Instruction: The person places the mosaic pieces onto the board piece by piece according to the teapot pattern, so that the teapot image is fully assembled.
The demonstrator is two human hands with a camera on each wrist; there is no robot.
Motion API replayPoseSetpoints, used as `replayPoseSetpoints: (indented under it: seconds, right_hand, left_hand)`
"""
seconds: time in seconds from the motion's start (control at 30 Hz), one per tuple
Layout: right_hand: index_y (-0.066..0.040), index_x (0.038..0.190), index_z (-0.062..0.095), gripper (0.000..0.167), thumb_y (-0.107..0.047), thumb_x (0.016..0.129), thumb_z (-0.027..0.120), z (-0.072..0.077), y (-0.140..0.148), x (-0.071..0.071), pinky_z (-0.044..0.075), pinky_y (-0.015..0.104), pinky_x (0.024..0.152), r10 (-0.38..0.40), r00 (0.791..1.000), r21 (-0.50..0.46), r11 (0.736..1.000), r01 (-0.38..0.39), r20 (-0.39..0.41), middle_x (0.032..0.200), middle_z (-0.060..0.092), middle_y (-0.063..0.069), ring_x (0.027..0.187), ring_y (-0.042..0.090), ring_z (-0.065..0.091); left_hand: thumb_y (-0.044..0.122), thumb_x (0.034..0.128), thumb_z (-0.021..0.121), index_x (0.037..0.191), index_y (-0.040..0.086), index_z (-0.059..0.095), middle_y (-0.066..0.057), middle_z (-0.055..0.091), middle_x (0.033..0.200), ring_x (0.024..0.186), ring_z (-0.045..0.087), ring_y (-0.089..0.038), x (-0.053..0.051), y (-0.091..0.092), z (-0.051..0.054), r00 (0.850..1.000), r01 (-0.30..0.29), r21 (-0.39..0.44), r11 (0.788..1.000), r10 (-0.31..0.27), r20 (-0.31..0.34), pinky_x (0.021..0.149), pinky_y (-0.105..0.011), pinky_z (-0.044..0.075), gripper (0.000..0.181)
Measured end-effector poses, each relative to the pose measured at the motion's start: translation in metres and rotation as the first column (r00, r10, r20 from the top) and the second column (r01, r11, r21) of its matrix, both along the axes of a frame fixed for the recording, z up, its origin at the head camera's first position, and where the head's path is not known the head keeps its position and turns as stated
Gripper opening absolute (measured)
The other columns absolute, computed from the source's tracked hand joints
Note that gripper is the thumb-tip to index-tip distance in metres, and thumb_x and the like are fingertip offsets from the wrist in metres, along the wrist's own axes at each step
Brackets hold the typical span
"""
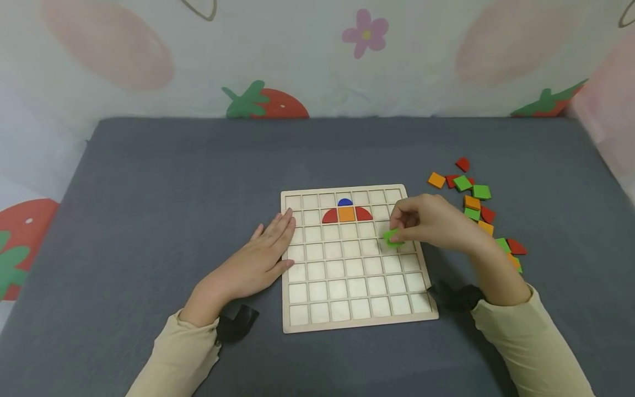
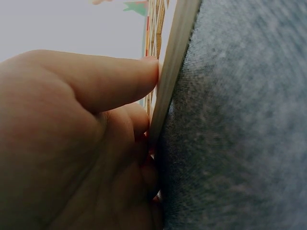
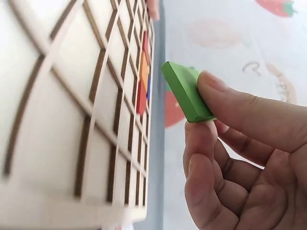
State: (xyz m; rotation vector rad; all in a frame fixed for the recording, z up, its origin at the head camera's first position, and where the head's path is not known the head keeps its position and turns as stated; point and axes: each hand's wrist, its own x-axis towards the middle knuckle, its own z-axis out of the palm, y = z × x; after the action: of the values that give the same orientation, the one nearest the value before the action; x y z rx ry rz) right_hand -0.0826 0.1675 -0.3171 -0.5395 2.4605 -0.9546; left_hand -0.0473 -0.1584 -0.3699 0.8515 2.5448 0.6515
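Centrally, wooden grid board [image 1: 337,289] on grey tabletop [image 1: 173,193]. Right hand [image 1: 429,221] pinches green tile [image 3: 184,93] between thumb and fingers; tile tilted, above board's right part. Left hand [image 1: 253,259], fingers extended, rests at board's left edge, thumb touching rim. Within grid: orange square [image 1: 346,214] between two red quarter-rounds [image 1: 364,213], blue half-round [image 1: 344,202] in cell beyond. Loose red, orange, green pieces [image 1: 481,192] right of board.

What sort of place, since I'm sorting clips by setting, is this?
Probably an indoor play space: a gridded wooden board, loose coloured tiles and a strawberry-print backdrop suggest it.
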Motion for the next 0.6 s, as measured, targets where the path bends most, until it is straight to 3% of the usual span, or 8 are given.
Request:
replayPoseSetpoints:
  seconds: [0.33,0.6]
  right_hand:
    - [-0.007,0.079,0.064,0.011,-0.006,0.079,0.075,-0.006,-0.031,-0.014,0.045,0.028,0.059,0.068,0.998,-0.053,0.996,-0.067,0.003,0.069,0.060,0.000,0.062,0.016,0.053]
    - [-0.003,0.085,0.068,0.004,-0.003,0.082,0.071,-0.014,-0.060,-0.021,0.049,0.032,0.070,0.009,1.000,-0.052,0.999,-0.007,0.030,0.077,0.066,0.002,0.074,0.016,0.060]
  left_hand:
    - [0.022,0.0993,0.047,0.149,-0.003,0.010,-0.014,-0.001,0.157,0.143,0.000,-0.028,0.001,0.001,-0.001,1.000,-0.010,-0.002,1.000,0.010,-0.005,0.112,-0.052,0.006,0.067]
    - [0.021,0.0993,0.047,0.149,-0.003,0.010,-0.015,-0.001,0.157,0.143,-0.001,-0.028,0.003,0.000,0.000,1.000,-0.012,0.003,1.000,0.012,-0.003,0.112,-0.053,0.006,0.067]
